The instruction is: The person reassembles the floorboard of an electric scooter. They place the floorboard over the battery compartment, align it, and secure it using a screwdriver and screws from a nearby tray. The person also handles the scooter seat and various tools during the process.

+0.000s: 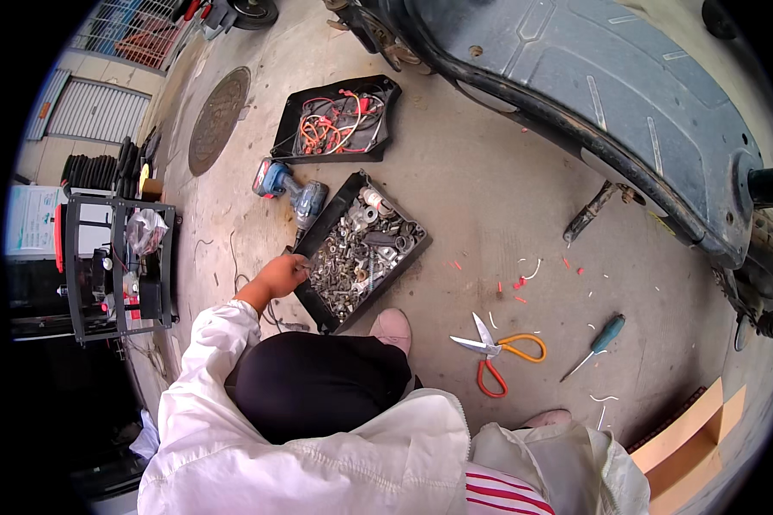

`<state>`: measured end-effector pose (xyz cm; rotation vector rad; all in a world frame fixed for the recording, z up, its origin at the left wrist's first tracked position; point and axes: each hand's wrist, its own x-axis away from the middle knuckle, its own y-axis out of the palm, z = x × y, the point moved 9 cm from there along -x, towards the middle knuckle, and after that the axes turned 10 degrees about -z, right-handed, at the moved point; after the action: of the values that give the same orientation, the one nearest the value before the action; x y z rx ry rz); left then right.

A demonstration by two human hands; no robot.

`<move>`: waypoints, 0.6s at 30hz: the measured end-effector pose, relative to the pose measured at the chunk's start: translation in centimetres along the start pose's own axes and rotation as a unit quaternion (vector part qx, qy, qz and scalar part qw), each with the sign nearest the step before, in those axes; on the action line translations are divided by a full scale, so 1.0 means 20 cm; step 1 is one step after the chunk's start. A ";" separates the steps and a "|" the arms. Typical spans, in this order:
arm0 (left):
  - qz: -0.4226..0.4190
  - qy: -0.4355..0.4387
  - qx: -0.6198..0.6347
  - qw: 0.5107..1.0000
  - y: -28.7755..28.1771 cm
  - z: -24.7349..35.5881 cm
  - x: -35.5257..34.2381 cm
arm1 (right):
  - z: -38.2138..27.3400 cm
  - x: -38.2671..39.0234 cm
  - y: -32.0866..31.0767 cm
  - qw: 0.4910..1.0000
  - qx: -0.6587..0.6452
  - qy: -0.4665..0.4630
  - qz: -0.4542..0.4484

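Note:
My left hand reaches over the left edge of a black tray on the concrete floor. Its fingers are drawn together at the fingertips, and what they pinch, if anything, is too small to make out. Loose bolts, nuts and other metal parts fill the tray, with a small white bottle at its far end. Just beyond my hand stands a blue cordless impact driver, its nose toward the tray. My right hand is out of sight.
A second black tray of tangled wires lies farther off. Scissors with red and orange handles and a screwdriver lie to the right among wire scraps. A scooter stands far right, a tool cart left, a cardboard box near right.

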<state>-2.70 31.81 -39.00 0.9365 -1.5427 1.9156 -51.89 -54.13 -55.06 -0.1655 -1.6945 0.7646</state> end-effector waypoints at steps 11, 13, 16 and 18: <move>0.223 0.269 0.008 0.937 0.07 0.65 -0.45 | -2.38 1.02 -0.86 0.905 0.084 -0.417 0.011; 0.221 0.250 0.015 0.942 0.08 0.59 -0.49 | -2.60 1.22 -0.80 0.896 0.013 -0.443 -0.020; 0.226 0.165 0.035 0.959 0.18 0.39 -0.48 | -2.64 1.41 -0.64 0.914 -0.087 -0.390 -0.068; 0.221 0.144 0.045 0.964 0.22 0.25 -0.38 | -2.58 1.44 -0.53 0.933 -0.119 -0.327 -0.093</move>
<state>-0.14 26.18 -46.98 0.3337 -1.5917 2.3210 -9.71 -27.56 -21.54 0.0994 -2.3979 0.4893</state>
